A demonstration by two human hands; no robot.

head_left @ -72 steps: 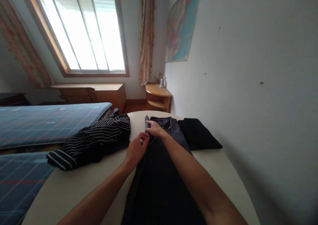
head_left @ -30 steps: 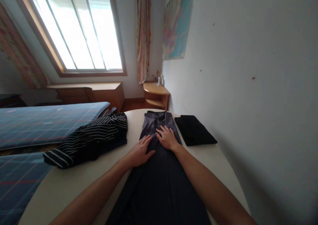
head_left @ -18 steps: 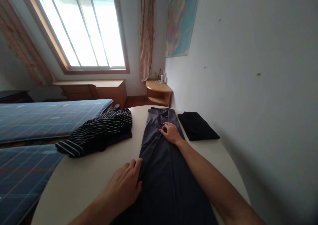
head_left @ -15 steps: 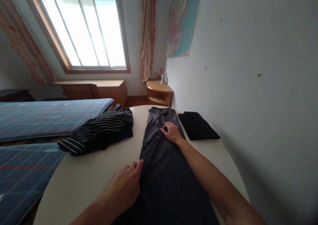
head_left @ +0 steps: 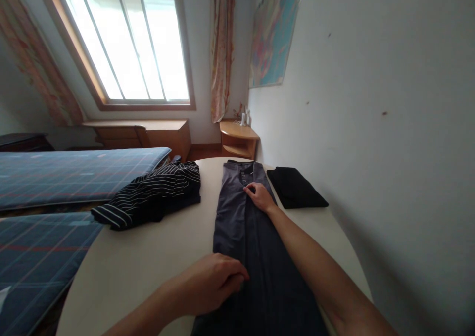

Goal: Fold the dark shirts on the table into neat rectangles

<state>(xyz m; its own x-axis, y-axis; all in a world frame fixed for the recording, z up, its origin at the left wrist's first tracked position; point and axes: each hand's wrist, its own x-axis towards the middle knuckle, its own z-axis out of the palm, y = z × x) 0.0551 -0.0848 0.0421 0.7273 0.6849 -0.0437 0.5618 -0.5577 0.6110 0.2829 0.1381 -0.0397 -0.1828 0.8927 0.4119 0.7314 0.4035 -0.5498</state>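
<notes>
Dark grey trousers lie lengthwise on the round cream table, waistband at the far end, with small round fasteners near the top. A long edge of cloth runs down their middle. My right hand is closed at the upper part of that edge, thumb and forefinger pinching the fabric just below the fasteners. Lower down, my left hand is closed over the same edge, its fingertips pinched at the cloth and partly hidden. The near end of the trousers runs out of view.
A black and white striped garment lies on the table's left, and a folded black garment on its right. A white wall rises close on the right. Plaid mattresses stand left; a corner shelf is beyond the table.
My left hand has moved right, from the trousers' left side to their middle, bringing an edge of cloth across. The right hand has shifted slightly, still at the fabric below the fasteners.
</notes>
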